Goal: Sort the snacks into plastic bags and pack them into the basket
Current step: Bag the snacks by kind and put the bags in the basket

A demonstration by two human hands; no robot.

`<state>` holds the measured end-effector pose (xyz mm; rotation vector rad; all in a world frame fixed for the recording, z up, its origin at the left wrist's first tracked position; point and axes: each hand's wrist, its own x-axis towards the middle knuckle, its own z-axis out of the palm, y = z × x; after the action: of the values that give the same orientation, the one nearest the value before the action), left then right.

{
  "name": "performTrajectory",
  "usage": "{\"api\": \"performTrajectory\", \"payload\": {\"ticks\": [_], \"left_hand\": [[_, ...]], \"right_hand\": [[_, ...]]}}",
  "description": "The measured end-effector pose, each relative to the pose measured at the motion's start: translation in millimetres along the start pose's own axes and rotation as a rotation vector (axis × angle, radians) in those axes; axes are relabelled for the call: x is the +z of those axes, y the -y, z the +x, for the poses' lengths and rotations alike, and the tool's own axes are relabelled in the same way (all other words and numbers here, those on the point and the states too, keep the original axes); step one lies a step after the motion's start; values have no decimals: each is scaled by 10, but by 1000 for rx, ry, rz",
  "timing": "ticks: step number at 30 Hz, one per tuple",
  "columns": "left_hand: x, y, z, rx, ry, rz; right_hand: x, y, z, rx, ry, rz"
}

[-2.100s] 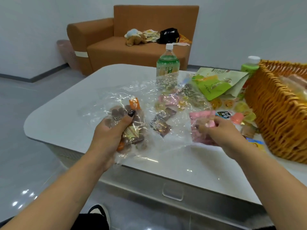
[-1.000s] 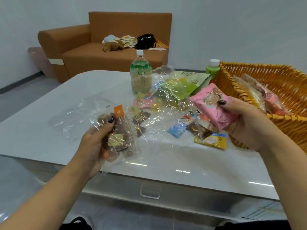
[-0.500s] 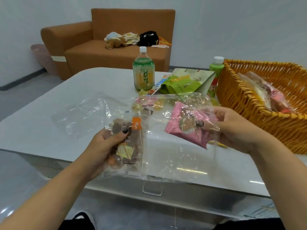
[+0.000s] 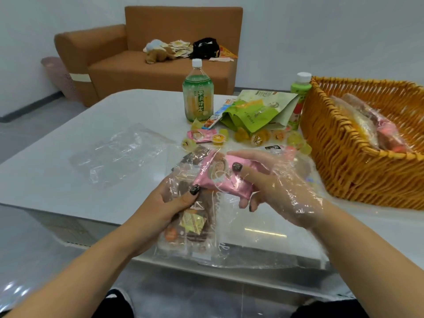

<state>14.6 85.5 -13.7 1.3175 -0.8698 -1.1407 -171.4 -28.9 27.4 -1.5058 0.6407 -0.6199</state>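
The right hand (image 4: 273, 187), reached inside a clear plastic bag (image 4: 250, 226), is clamped on a pink snack packet (image 4: 223, 177), thumb on top and fingers curled beneath. Just to its left, the left hand (image 4: 169, 205) pinches the same bag, thumb pressed against the film over the brown and orange snacks (image 4: 190, 226) already gathered at its lower end. The packet is held above those snacks, not yet released, so this insertion is judged to be under way rather than finished.

Beyond the hands, loose sweets are scattered on the table (image 4: 57, 175): a small pink packet (image 4: 198, 136) and several yellow jelly cups (image 4: 259, 137), all still unbagged. An empty plastic bag (image 4: 119, 152) lies well to the left of the left hand.

To the right of the right hand stands the wicker basket (image 4: 348, 161), in which filled bags (image 4: 371, 127) are already laid. The task is judged to be partly done: some bags packed, one being filled, the loose sweets left.
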Motion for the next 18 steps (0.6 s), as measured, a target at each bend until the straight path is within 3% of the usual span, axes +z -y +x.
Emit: {"api": "performTrajectory", "payload": {"ticks": [4, 9, 18], "left_hand": [[-34, 20, 8, 7, 50, -77], [43, -11, -11, -43, 105, -173], [185, -1, -66, -150, 40, -183]], "right_hand": [[-181, 165, -105, 141, 265, 68], [-208, 92, -63, 123, 60, 2], [127, -2, -59, 60, -48, -278]]}}
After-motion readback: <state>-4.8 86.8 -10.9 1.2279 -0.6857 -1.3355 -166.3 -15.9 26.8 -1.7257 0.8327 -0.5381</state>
